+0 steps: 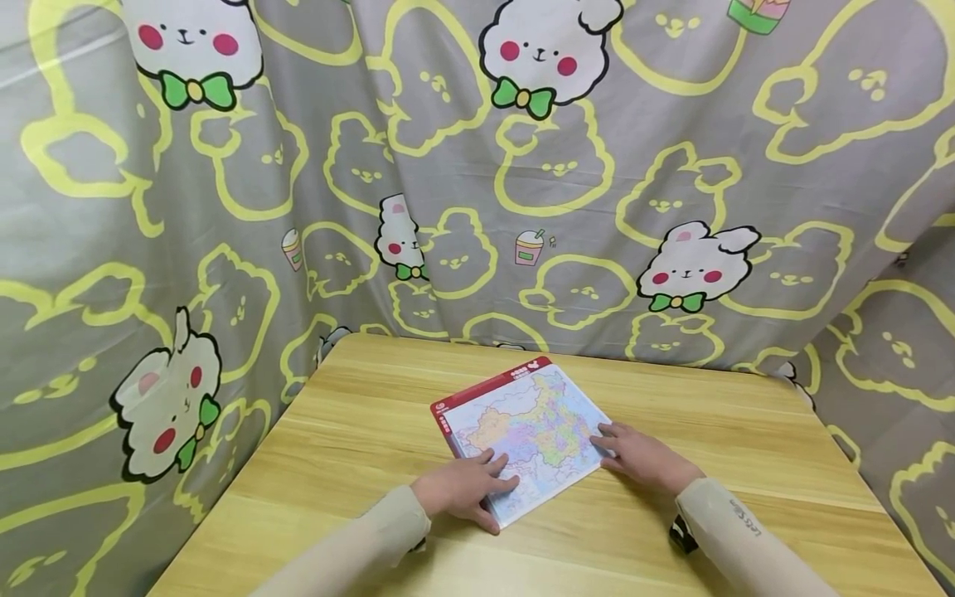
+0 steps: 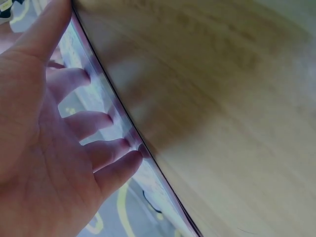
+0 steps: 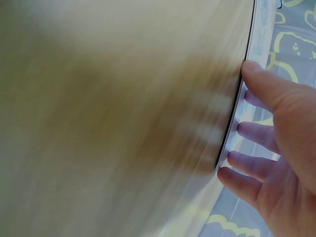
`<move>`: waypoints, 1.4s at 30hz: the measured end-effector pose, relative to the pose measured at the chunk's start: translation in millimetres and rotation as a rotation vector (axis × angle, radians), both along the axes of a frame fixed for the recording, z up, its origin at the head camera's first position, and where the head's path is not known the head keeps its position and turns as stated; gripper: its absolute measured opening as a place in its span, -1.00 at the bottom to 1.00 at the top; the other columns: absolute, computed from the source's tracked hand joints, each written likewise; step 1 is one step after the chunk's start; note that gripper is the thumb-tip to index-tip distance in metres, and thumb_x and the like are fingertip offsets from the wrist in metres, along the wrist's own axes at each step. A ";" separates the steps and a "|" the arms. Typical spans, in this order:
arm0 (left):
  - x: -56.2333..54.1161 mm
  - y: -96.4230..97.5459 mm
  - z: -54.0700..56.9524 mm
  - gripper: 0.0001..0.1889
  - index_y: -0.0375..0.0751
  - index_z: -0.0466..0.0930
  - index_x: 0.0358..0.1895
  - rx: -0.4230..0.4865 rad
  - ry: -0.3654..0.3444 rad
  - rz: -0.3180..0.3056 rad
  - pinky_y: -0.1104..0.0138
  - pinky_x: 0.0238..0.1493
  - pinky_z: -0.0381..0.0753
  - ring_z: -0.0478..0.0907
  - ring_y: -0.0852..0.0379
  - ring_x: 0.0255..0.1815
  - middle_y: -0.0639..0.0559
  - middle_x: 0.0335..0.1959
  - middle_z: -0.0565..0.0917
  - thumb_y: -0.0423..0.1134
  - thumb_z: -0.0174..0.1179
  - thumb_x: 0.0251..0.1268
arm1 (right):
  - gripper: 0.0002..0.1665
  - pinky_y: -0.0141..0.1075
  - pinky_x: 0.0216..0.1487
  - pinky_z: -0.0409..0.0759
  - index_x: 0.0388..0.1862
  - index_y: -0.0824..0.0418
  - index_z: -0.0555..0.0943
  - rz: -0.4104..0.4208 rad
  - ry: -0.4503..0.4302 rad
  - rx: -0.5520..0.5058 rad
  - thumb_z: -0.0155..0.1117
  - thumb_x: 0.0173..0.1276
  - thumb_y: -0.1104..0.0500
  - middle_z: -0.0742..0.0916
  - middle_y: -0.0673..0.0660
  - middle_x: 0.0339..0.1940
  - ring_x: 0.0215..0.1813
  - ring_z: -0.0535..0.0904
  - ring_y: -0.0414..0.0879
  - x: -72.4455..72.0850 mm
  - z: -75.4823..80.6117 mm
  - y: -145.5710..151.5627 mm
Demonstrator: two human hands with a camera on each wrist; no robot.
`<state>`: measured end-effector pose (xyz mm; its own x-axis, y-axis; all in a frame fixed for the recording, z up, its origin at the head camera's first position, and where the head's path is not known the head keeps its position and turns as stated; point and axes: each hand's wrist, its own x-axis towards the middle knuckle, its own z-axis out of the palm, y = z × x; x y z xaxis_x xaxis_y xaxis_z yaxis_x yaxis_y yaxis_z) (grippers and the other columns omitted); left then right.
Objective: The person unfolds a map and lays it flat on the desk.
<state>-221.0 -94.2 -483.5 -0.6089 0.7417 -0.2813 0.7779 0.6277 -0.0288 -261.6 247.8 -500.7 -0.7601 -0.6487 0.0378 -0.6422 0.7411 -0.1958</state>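
Fingers spread, the left hand (image 1: 467, 487) and right hand (image 1: 645, 454) are touching the map (image 1: 531, 429) between them, ideally pressing evenly to avoid sliding.

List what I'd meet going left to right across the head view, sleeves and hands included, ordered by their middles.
Left sleeve, left hand, map, right hand, right sleeve.

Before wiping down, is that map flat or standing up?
Flat: the map lies printed side up on the table, left hand and right hand touching it.
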 end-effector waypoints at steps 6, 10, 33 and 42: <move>1.4 5.3 1.2 -0.18 0.25 0.18 0.44 -0.004 0.004 -0.011 0.20 0.32 0.23 0.10 -0.11 0.43 -0.04 0.47 0.14 0.41 0.06 0.07 | -0.52 0.17 0.16 0.35 0.20 0.35 0.51 0.006 0.037 0.012 0.18 0.38 0.14 0.48 0.44 0.21 0.22 0.36 0.39 -5.8 -3.4 3.2; 1.5 8.6 1.9 -0.20 0.23 0.18 0.44 0.010 -0.024 -0.007 0.19 0.33 0.21 0.09 -0.10 0.44 -0.04 0.46 0.14 0.38 0.07 0.10 | -0.54 0.16 0.13 0.37 0.17 0.36 0.53 0.007 0.054 0.012 0.20 0.36 0.16 0.51 0.45 0.18 0.19 0.39 0.39 -8.7 -1.8 3.6; 0.6 32.1 -1.8 -0.28 0.28 0.19 0.43 -0.003 0.004 -0.042 0.21 0.32 0.24 0.13 -0.10 0.42 -0.03 0.46 0.17 0.35 0.01 0.19 | -0.57 0.13 0.12 0.41 0.17 0.35 0.53 -0.008 0.079 0.037 0.18 0.38 0.18 0.52 0.44 0.17 0.17 0.44 0.34 -25.4 -4.8 16.3; 3.1 31.2 3.7 -0.26 0.24 0.19 0.44 0.012 0.026 -0.053 0.21 0.31 0.25 0.14 -0.08 0.42 -0.05 0.45 0.18 0.36 0.01 0.18 | -0.55 0.13 0.10 0.43 0.17 0.35 0.53 -0.012 0.115 0.038 0.22 0.35 0.19 0.54 0.45 0.13 0.13 0.46 0.35 -25.8 -4.5 12.1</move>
